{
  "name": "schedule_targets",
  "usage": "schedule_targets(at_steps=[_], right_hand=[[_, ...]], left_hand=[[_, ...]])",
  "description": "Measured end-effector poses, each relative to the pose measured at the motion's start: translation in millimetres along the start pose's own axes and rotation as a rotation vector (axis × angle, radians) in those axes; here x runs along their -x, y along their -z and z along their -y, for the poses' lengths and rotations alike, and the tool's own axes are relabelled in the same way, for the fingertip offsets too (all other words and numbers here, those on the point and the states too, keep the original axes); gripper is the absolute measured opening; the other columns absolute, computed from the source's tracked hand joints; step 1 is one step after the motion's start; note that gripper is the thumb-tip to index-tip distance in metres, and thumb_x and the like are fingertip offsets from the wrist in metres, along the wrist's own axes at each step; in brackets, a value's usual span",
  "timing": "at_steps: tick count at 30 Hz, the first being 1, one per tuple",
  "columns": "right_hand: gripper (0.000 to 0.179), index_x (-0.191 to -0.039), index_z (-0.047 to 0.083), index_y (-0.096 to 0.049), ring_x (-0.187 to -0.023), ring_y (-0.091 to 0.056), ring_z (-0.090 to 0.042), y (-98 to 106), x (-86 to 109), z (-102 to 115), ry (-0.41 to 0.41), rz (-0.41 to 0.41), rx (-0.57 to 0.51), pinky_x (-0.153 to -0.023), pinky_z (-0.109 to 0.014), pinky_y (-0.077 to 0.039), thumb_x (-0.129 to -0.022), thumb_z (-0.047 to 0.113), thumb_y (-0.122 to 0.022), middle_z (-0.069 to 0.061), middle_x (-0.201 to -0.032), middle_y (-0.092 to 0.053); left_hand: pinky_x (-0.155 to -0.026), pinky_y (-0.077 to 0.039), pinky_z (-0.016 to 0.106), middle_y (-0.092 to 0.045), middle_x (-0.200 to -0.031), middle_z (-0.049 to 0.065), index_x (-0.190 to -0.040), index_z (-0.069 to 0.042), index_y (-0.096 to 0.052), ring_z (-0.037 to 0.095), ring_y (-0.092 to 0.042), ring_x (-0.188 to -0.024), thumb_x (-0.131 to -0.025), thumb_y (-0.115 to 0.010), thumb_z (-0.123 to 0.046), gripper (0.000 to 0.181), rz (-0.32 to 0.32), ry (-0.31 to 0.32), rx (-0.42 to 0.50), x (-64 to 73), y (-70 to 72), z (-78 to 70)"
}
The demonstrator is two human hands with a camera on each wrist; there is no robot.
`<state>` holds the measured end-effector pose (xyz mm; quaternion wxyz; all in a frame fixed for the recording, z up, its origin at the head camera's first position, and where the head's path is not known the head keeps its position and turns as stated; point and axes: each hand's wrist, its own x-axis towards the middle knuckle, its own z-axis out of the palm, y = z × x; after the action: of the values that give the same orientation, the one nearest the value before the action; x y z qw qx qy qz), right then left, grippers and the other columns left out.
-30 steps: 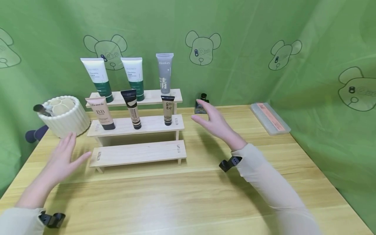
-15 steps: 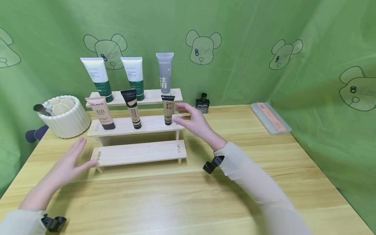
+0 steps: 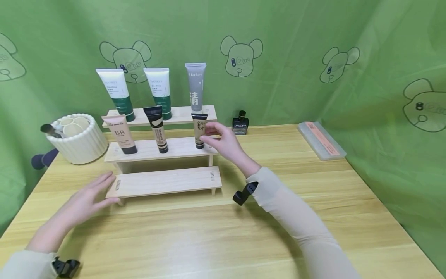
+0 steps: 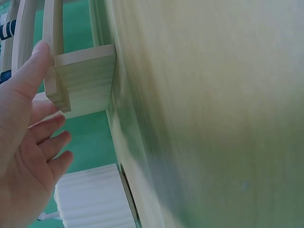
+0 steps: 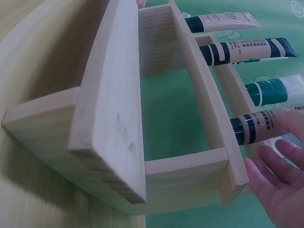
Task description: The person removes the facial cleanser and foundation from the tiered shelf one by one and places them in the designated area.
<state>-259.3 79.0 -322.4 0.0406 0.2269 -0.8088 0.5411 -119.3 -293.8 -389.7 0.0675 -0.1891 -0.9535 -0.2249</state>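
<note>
The right hand [image 3: 228, 144] pinches a small beige-and-black plastic tube [image 3: 198, 127], upright at middle right on a pale wooden 3-tier rack [image 3: 163, 183]; the left hand [image 3: 84, 202], relaxed, is at the rack's lower left end.

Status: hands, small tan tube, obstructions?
Right hand at small tan tube, grip unclear. Left hand at left end of bottom shelf. Tube upright on middle shelf. No obstruction seen.
</note>
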Motion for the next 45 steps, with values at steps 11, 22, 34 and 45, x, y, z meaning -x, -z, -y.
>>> schedule_targets(at_steps=[11,22,34,45], right_hand=[[0.026,-0.107,-0.002,-0.06,-0.093,-0.06,-0.022,-3,-2.6,-1,0.005,-0.021,-0.005,-0.081,-0.026,-0.051,-0.084,0.008,-0.068,-0.013,-0.102,-0.063],[0.028,-0.109,-0.003,-0.06,-0.091,-0.06,-0.022,-2,1.4,3,-0.018,-0.022,0.017,-0.081,-0.026,-0.05,-0.085,0.01,-0.066,-0.013,-0.103,-0.064],[0.028,-0.108,-0.007,-0.059,-0.087,-0.06,-0.025,18,16.8,10,-0.058,-0.025,0.017,-0.079,-0.028,-0.052,-0.086,0.009,-0.065,-0.017,-0.101,-0.063],[0.025,-0.106,-0.012,-0.054,-0.075,-0.061,-0.017,52,27.7,-9,-0.145,-0.067,-0.106,-0.072,-0.028,-0.056,-0.087,0.002,-0.061,-0.023,-0.096,-0.06]], left_hand=[[-0.089,-0.037,0.062,-0.045,-0.131,0.024,-0.124,0.004,-0.054,0.046,-0.045,-0.114,-0.082,-0.069,-0.029,0.056,-0.04,-0.045,-0.047,-0.3,-1.7,-6.6],[-0.088,-0.041,0.058,-0.051,-0.126,0.022,-0.119,0.003,-0.059,0.042,-0.049,-0.111,-0.08,-0.07,-0.019,0.046,-0.104,-0.138,-0.113,0.3,-5.8,-8.3],[-0.088,-0.04,0.058,-0.051,-0.127,0.021,-0.119,0.003,-0.059,0.041,-0.048,-0.113,-0.081,-0.069,-0.018,0.045,-0.065,-0.111,-0.126,0.3,-3.4,-12.1],[-0.088,-0.041,0.057,-0.053,-0.125,0.02,-0.118,0.003,-0.059,0.041,-0.05,-0.111,-0.081,-0.07,-0.017,0.044,-0.07,-0.117,-0.13,-1.0,-2.8,-12.6]])
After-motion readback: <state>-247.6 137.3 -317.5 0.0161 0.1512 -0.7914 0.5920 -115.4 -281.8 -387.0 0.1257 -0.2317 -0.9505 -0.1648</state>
